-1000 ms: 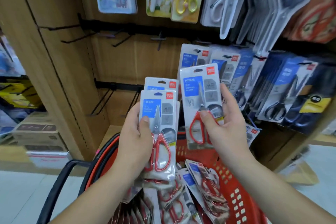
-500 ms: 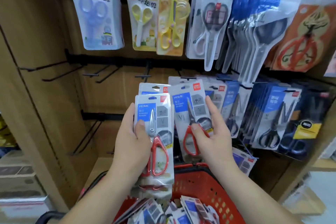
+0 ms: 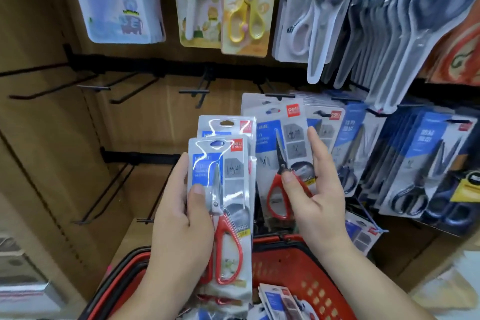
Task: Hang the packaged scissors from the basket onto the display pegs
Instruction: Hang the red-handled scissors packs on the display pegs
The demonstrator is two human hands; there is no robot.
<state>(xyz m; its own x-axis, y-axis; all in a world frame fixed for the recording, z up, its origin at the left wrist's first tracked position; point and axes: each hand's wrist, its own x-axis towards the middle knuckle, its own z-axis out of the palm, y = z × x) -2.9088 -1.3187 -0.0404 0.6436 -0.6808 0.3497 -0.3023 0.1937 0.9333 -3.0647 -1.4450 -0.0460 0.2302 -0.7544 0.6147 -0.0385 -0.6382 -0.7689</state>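
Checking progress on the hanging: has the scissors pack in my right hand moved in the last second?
Yes. The pack in the right hand has risen closer to the black peg above it.

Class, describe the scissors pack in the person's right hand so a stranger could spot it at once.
Find the wooden display wall above the red basket. There the right hand holds a single pack. Its scissors have red handles, unlike the dark-handled packs hanging to its right; the left hand grips a stack.
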